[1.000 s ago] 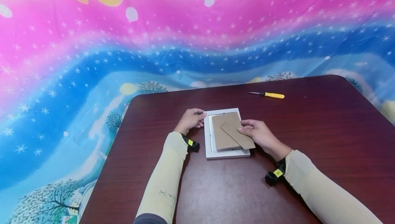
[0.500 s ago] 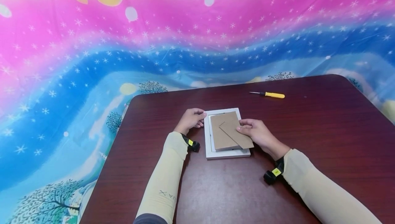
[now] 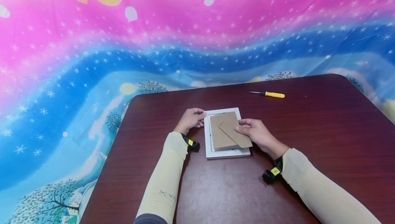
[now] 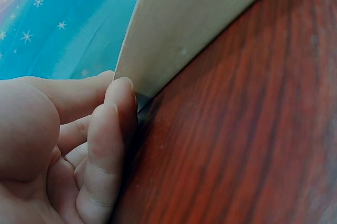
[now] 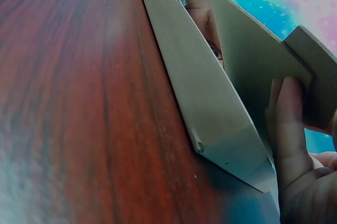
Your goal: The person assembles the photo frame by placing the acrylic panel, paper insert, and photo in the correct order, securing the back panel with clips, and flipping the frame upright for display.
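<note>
A white picture frame (image 3: pixel 208 141) lies face down on the table in the head view. My left hand (image 3: pixel 190 118) pinches its far left corner, with thumb and fingertips at the edge of the frame side (image 4: pixel 184 29) in the left wrist view. Over the frame's opening is a brown backing board (image 3: pixel 223 141) with a slanted stand flap (image 3: pixel 237 134). My right hand (image 3: pixel 258 132) pinches the board by its right edge, thumb on top. Seen from the right wrist, the board (image 5: pixel 247 50) stands tilted above the frame, fingers against its underside.
A screwdriver (image 3: pixel 274 95) with a yellow handle lies near the far edge of the dark red-brown table (image 3: pixel 324 121). Behind the table hangs a colourful printed cloth (image 3: pixel 197 28). Each wrist carries a black camera mount (image 3: pixel 271 173).
My right hand has shifted slightly left, carrying the backing board further over the frame's opening. The left hand and the frame have stayed in place.
</note>
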Action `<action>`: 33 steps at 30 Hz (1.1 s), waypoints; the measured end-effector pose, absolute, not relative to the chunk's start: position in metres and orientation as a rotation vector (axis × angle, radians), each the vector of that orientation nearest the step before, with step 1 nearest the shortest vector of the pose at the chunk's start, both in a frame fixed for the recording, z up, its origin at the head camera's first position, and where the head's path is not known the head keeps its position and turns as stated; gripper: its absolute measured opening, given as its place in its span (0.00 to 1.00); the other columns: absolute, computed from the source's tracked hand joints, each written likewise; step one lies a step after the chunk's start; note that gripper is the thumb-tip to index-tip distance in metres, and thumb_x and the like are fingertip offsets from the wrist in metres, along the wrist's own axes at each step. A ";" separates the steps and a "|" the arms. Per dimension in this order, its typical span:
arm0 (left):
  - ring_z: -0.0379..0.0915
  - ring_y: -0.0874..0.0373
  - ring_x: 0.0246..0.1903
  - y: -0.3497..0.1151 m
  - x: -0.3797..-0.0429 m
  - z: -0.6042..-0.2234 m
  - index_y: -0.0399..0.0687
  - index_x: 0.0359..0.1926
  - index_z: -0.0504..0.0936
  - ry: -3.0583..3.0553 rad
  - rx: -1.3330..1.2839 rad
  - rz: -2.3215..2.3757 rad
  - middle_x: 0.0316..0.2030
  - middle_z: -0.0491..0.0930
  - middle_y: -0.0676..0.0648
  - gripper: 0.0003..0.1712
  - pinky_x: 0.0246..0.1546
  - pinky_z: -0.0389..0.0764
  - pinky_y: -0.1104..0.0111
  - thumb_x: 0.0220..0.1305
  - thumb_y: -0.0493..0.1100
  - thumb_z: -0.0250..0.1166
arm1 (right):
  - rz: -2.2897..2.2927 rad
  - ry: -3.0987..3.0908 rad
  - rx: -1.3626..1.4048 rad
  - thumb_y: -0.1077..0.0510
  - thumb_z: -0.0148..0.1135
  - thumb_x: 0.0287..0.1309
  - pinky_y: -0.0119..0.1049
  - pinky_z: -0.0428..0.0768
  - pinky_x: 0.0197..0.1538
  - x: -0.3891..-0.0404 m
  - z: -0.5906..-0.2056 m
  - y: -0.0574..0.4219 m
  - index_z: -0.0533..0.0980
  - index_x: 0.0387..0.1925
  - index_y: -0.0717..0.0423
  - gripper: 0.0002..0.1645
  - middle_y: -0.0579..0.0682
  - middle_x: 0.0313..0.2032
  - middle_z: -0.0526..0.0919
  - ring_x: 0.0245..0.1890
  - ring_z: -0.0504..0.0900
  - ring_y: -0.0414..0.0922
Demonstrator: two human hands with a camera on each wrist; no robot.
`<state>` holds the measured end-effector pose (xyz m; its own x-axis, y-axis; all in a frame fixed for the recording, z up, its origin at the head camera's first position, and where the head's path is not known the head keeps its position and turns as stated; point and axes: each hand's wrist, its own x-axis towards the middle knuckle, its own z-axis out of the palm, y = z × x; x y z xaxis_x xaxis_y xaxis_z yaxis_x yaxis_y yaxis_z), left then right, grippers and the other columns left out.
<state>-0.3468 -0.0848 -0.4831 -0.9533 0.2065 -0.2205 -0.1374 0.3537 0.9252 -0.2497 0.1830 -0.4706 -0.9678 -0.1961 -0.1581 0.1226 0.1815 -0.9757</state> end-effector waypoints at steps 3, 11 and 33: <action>0.78 0.56 0.23 -0.085 -0.347 -0.483 0.42 0.53 0.79 2.318 0.059 1.632 0.31 0.79 0.42 0.17 0.25 0.82 0.68 0.68 0.46 0.63 | -1.868 2.195 -0.069 0.58 0.61 0.66 0.39 0.84 0.37 -0.249 -0.471 0.183 0.63 0.64 0.73 0.33 0.65 0.46 0.82 0.35 0.86 0.47; 0.78 0.56 0.23 -0.085 -0.346 -0.484 0.42 0.53 0.79 2.318 0.063 1.627 0.31 0.79 0.41 0.17 0.26 0.82 0.68 0.69 0.46 0.63 | -1.865 2.188 -0.072 0.57 0.61 0.66 0.39 0.84 0.37 -0.249 -0.470 0.182 0.62 0.65 0.73 0.34 0.65 0.46 0.82 0.35 0.86 0.47; 0.78 0.55 0.24 -0.085 -0.348 -0.483 0.41 0.53 0.79 2.309 0.073 1.632 0.31 0.79 0.41 0.17 0.26 0.82 0.68 0.69 0.46 0.63 | -1.773 2.264 -0.115 0.55 0.65 0.63 0.39 0.83 0.40 -0.252 -0.472 0.181 0.62 0.65 0.73 0.37 0.65 0.46 0.82 0.38 0.85 0.48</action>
